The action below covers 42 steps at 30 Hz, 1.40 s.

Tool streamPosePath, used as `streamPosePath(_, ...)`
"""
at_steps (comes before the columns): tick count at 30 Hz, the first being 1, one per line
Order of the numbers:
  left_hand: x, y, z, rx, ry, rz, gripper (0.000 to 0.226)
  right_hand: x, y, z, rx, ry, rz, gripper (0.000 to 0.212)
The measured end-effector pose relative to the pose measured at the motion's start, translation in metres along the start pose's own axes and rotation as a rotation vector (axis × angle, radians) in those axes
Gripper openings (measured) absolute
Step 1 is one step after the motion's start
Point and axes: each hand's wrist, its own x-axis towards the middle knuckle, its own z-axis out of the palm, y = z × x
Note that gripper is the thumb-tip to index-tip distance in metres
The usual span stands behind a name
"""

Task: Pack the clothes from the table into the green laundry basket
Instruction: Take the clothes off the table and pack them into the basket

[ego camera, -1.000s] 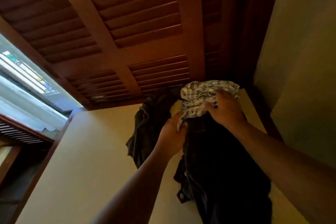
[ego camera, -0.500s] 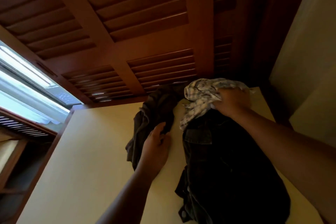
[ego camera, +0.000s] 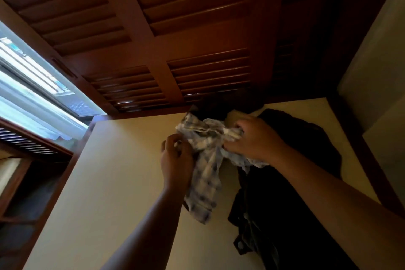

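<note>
A light checked garment (ego camera: 207,166) hangs above the cream table (ego camera: 114,182), held between both hands. My left hand (ego camera: 176,160) grips its left side with curled fingers. My right hand (ego camera: 252,138) clutches its bunched upper right part. Dark clothes (ego camera: 291,186) lie in a heap on the table's right half, under my right forearm. Another dark piece (ego camera: 210,108) lies at the table's far edge behind the checked garment. The green laundry basket is not in view.
Dark wooden louvred shutters (ego camera: 175,50) stand right behind the table. A bright window (ego camera: 32,85) is at the left. A pale wall (ego camera: 377,61) closes in on the right. The floor drops away past the table's left edge (ego camera: 65,173).
The checked garment has been lifted off the dark heap and now hangs unfolded. My left hand left the dark cloth on the table and took hold of the checked garment.
</note>
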Motion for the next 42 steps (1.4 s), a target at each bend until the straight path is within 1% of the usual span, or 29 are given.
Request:
streamPosePath(1, 0.006, -0.005, -0.001, -0.019, 0.031, 0.004, 0.016, 0.004, 0.004, 0.014, -0.205, -0.025, -0.007, 0.071)
streamPosePath(2, 0.016, -0.010, 0.000, -0.021, 0.047, 0.003, 0.017, 0.007, 0.007, 0.027, -0.360, -0.058, -0.003, 0.092)
streamPosePath(3, 0.028, -0.016, 0.001, -0.019, 0.030, -0.012, 0.021, 0.009, 0.010, 0.039, -0.440, -0.108, 0.016, 0.110)
streamPosePath(4, 0.042, -0.022, 0.005, -0.003, -0.019, -0.030, 0.027, 0.011, 0.012, 0.050, -0.477, -0.155, 0.037, 0.123)
streamPosePath(6, 0.072, -0.032, 0.016, 0.080, -0.173, -0.048, 0.050, 0.014, 0.014, 0.071, -0.547, -0.185, 0.051, 0.132)
streamPosePath(8, 0.098, -0.039, 0.032, 0.129, -0.341, -0.083, 0.073, 0.016, 0.011, 0.087, -0.626, -0.177, 0.066, 0.133)
streamPosePath(9, 0.108, -0.041, 0.043, 0.115, -0.416, -0.123, 0.082, 0.017, 0.008, 0.093, -0.659, -0.177, 0.081, 0.132)
streamPosePath(11, 0.124, -0.043, 0.060, 0.104, -0.545, -0.207, 0.095, 0.021, 0.004, 0.103, -0.738, -0.178, 0.096, 0.124)
streamPosePath(12, 0.129, -0.045, 0.066, 0.117, -0.588, -0.228, 0.098, 0.022, 0.002, 0.107, -0.771, -0.175, 0.094, 0.120)
streamPosePath(13, 0.134, -0.047, 0.070, 0.113, -0.622, -0.236, 0.096, 0.022, 0.000, 0.110, -0.789, -0.175, 0.094, 0.116)
streamPosePath(16, 0.145, -0.053, 0.070, 0.031, -0.670, -0.283, 0.077, 0.021, -0.003, 0.116, -0.785, -0.163, 0.076, 0.104)
streamPosePath(18, 0.148, -0.056, 0.062, -0.040, -0.692, -0.393, 0.069, 0.021, -0.004, 0.119, -0.793, -0.167, 0.070, 0.094)
streamPosePath(19, 0.146, -0.060, 0.055, -0.104, -0.704, -0.447, 0.071, 0.020, -0.004, 0.120, -0.798, -0.168, 0.067, 0.091)
streamPosePath(20, 0.143, -0.068, 0.047, -0.178, -0.703, -0.487, 0.081, 0.019, -0.006, 0.120, -0.800, -0.159, 0.062, 0.089)
streamPosePath(21, 0.140, -0.077, 0.037, -0.234, -0.685, -0.508, 0.089, 0.017, -0.008, 0.119, -0.799, -0.142, 0.054, 0.087)
streamPosePath(22, 0.134, -0.088, 0.025, -0.282, -0.659, -0.512, 0.090, 0.013, -0.012, 0.117, -0.794, -0.118, 0.042, 0.085)
streamPosePath(23, 0.124, -0.093, 0.007, -0.320, -0.631, -0.507, 0.079, 0.010, -0.015, 0.116, -0.786, -0.087, 0.021, 0.082)
streamPosePath(25, 0.098, -0.093, -0.034, -0.370, -0.568, -0.484, 0.050, 0.000, -0.024, 0.115, -0.758, -0.028, -0.036, 0.077)
streamPosePath(26, 0.083, -0.093, -0.052, -0.398, -0.522, -0.463, 0.043, -0.006, -0.030, 0.116, -0.743, -0.008, -0.066, 0.075)
streamPosePath(30, 0.019, -0.099, -0.122, -0.417, -0.287, -0.334, 0.031, -0.035, -0.059, 0.126, -0.648, 0.053, -0.204, 0.074)
streamPosePath(32, -0.019, -0.104, -0.153, -0.375, -0.168, -0.289, 0.027, -0.055, -0.075, 0.134, -0.589, 0.020, -0.260, 0.075)
streamPosePath(36, -0.102, -0.114, -0.212, -0.350, 0.040, -0.277, 0.025, -0.102, -0.098, 0.159, -0.474, -0.076, -0.357, 0.078)
streamPosePath(39, -0.162, -0.124, -0.250, -0.292, 0.194, -0.296, 0.027, -0.137, -0.116, 0.184, -0.366, -0.143, -0.427, 0.080)
streamPosePath(42, -0.219, -0.136, -0.290, -0.270, 0.384, -0.376, 0.028, -0.175, -0.139, 0.215, -0.312, -0.200, -0.510, 0.080)
